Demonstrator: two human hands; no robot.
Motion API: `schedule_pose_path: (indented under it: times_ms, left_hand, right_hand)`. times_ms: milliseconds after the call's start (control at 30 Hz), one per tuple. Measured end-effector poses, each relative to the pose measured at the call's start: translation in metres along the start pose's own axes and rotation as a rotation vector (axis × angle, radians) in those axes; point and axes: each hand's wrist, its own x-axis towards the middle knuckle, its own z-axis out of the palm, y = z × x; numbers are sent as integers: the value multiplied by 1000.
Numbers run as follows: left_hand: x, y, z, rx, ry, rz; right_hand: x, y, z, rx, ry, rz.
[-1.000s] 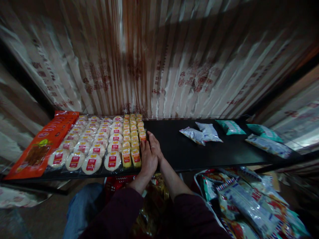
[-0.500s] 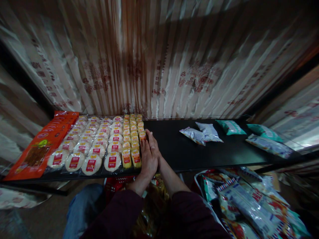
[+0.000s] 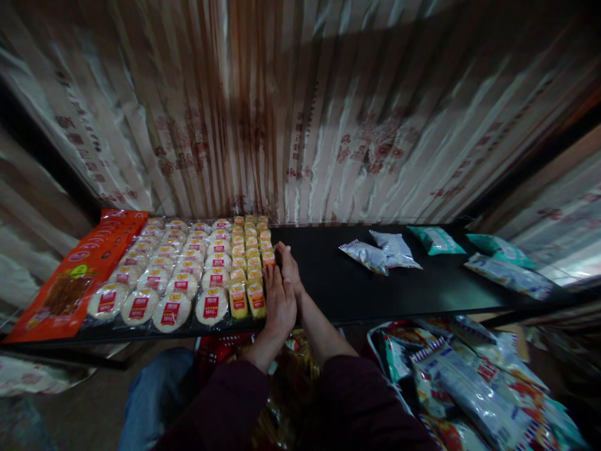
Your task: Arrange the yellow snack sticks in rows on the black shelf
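Note:
My left hand [image 3: 280, 300] lies with its fingers stretched forward along the right side of the small yellow snack packets [image 3: 238, 294], which stand in rows on a black shelf [image 3: 319, 269]. Its fingers touch or nearly touch the rightmost row. Just right of it and partly behind, my right hand [image 3: 292, 269] also has straight fingers, their tips beside an orange-labelled packet [image 3: 268, 258]. Neither hand shows anything gripped, though the palms are partly hidden. Left of the yellow packets are several rows of round white rice crackers [image 3: 171, 311] in clear wrappers with red labels.
An orange snack bag [image 3: 79, 279] lies at the shelf's left end. Silver-blue bags [image 3: 397, 249] and green bags [image 3: 436, 240] rest toward the right. Below stand a red basket [image 3: 211, 347] and a white-rimmed container full of larger snack bags [image 3: 469, 382]. A patterned curtain [image 3: 375, 125] hangs behind.
Both hands stay against the yellow packets, with only a very slight shift of the fingers. The packets and bags look unchanged.

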Motion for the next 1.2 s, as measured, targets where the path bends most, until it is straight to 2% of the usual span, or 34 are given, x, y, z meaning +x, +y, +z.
schedule_pose_path:
  times_ms: [167, 433, 967, 1200]
  left_hand:
    - [1, -2, 1, -11, 9, 4]
    - [4, 0, -1, -29, 6, -16]
    - [3, 0, 0, -18, 11, -17]
    - [0, -1, 0, 5, 21, 15]
  right_hand:
    - [15, -1, 3, -6, 12, 44]
    - [30, -9, 9, -56, -89, 71]
    - [27, -9, 9, -34, -100, 51]
    - [20, -6, 3, -3, -35, 76]
